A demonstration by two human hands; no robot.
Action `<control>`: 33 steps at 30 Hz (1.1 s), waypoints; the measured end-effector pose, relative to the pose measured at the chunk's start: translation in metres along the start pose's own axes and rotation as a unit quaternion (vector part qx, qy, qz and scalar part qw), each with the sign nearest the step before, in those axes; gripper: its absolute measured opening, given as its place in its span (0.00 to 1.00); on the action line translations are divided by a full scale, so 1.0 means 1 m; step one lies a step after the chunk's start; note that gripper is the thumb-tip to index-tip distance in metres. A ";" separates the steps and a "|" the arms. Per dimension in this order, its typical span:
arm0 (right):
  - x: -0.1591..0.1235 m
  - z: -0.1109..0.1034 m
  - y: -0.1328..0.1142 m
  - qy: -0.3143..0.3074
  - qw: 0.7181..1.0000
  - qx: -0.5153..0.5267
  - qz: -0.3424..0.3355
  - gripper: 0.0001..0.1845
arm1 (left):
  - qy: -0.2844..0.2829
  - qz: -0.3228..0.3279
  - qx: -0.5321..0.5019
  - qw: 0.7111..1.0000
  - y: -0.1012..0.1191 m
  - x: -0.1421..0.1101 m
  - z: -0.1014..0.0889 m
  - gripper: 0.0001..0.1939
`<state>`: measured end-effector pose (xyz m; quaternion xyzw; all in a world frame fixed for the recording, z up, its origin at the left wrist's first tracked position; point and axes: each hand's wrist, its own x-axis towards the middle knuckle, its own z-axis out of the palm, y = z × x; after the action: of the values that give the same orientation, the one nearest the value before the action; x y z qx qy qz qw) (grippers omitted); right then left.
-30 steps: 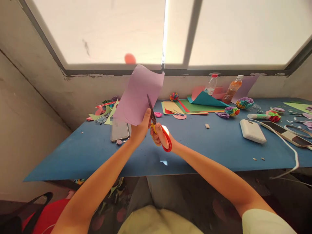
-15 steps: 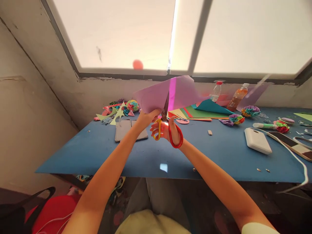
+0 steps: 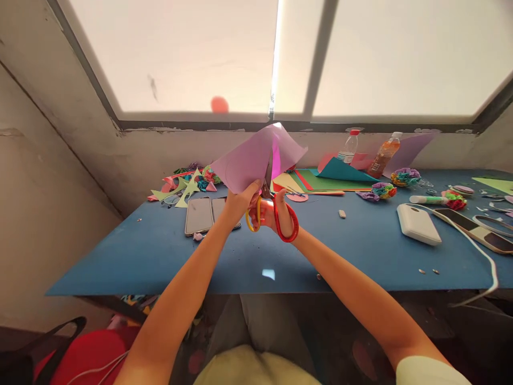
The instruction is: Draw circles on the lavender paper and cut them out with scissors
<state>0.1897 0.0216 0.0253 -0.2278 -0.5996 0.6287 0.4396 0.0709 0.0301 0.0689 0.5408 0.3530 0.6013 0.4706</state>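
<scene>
My left hand point(image 3: 239, 202) pinches the lower edge of a lilac paper sheet point(image 3: 250, 158) held in the air above the blue table point(image 3: 240, 256). My right hand point(image 3: 274, 214) has its fingers through the red and yellow handles of the scissors point(image 3: 276, 216). The scissor blades reach up into the sheet, which splits there, with a bright pink strip showing along the cut. Both hands are close together over the middle of the table.
Two phones point(image 3: 199, 215) lie left of my hands, with paper scraps and glasses point(image 3: 172, 199) behind. Stacked coloured sheets point(image 3: 324, 182), two bottles point(image 3: 385, 152), paper flowers point(image 3: 380, 190), a glue stick point(image 3: 427, 199) and a white power bank point(image 3: 419, 224) with cable sit to the right.
The lilac sheet has tipped from upright to lying flatter and is now cut into. The scissors have turned so their handles face me and their blades are inside the paper.
</scene>
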 end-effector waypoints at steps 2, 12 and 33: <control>0.000 0.000 0.000 0.007 1.000 0.004 0.003 0.51 | -0.024 -0.003 0.002 1.000 0.000 0.001 0.000 0.17; 0.001 0.000 0.001 0.042 0.999 -0.024 0.010 0.49 | -0.075 0.006 0.040 0.996 0.004 0.000 -0.007 0.20; 0.005 -0.003 0.012 0.050 0.997 -0.053 0.011 0.46 | 0.032 0.080 0.092 0.992 -0.011 0.002 -0.003 0.17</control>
<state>0.1867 0.0286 0.0148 -0.2885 -0.6065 0.5888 0.4497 0.0701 0.0361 0.0587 0.5885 0.3772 0.6191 0.3579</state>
